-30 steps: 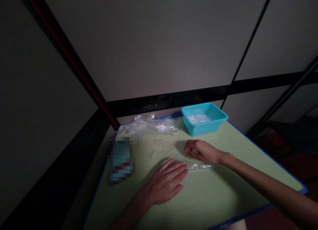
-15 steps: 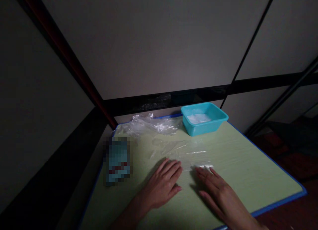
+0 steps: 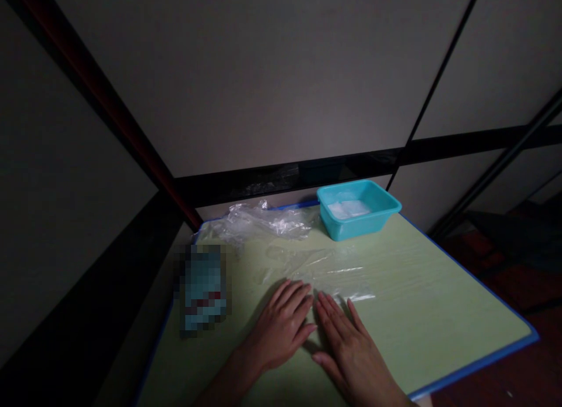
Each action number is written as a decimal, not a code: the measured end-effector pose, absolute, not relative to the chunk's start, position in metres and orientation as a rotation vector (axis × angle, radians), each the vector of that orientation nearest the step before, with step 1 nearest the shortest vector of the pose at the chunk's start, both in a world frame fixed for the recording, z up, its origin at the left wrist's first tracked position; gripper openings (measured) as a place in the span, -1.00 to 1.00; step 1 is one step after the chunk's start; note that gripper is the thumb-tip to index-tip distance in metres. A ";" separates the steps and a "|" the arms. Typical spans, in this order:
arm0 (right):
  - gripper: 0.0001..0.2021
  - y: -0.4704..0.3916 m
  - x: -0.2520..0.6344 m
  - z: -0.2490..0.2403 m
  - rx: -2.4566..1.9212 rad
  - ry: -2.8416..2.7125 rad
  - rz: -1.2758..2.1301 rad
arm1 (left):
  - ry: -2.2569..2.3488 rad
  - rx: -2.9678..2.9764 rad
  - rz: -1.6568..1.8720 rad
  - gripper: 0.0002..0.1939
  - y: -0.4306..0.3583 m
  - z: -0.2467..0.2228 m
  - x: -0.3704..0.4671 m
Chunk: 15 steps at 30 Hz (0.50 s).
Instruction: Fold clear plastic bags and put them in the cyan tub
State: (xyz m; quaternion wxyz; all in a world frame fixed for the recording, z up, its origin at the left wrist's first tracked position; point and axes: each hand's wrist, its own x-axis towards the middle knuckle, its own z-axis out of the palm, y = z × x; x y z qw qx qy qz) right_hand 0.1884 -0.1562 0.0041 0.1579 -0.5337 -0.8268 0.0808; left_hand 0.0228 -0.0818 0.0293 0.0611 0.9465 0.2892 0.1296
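Observation:
A clear plastic bag (image 3: 320,264) lies flattened on the pale green tabletop (image 3: 439,313), with shiny creases along it. Flat over its near left edge rests my left hand (image 3: 285,322), fingers stretched out. Beside it, my right hand (image 3: 346,342) lies palm down at the bag's near edge, fingers extended and the thumb apart. The fingertips of both hands are close together. Neither hand grips anything. How much of the bag runs under the fingers is hidden.
Crumpled clear plastic (image 3: 267,219) lies along the back edge. A turquoise basin (image 3: 360,225) with something white inside stands at the back right. A blurred-out teal packet (image 3: 203,290) sits at the left edge. A panelled wall (image 3: 272,91) rises behind the table.
My right hand has slid left across the plastic, nearer to my left hand. My left hand stays nearly in place. The view has shifted slightly.

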 end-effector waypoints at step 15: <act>-0.31 -0.145 0.186 0.007 -1.625 -2.333 -0.022 | 0.803 2.932 0.221 -0.48 -0.079 0.026 0.017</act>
